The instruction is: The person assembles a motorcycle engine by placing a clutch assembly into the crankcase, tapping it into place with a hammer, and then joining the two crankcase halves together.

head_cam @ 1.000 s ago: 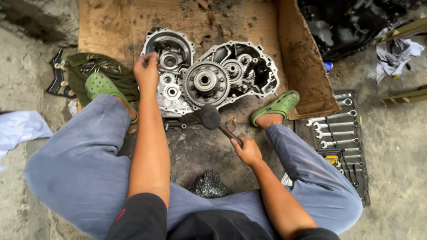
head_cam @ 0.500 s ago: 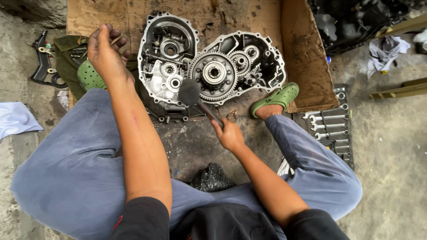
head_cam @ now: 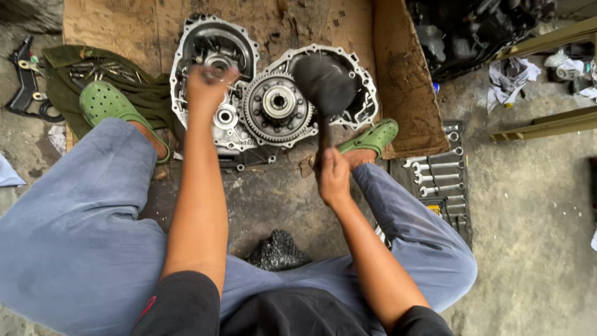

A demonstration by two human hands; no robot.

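Observation:
A metal gearbox housing point(head_cam: 214, 46) with a large toothed gear point(head_cam: 278, 107) lies on cardboard between my feet. My right hand point(head_cam: 333, 175) grips the handle of a black rubber mallet point(head_cam: 324, 84), its head raised and blurred over the housing's right half. My left hand point(head_cam: 206, 86) is over the left half of the housing, fingers closed around something small and blurred; what it is cannot be made out.
Green clogs point(head_cam: 102, 102) are on both feet. An olive cloth with small tools point(head_cam: 93, 68) lies at the left. A set of spanners point(head_cam: 438, 171) rests on the concrete at the right. A dark crumpled rag point(head_cam: 278, 250) sits between my legs. Engine parts point(head_cam: 472, 28) are at top right.
My left hand came back from the cloth at the left to the housing. My right hand swung the mallet upright, its head now over the housing's right side.

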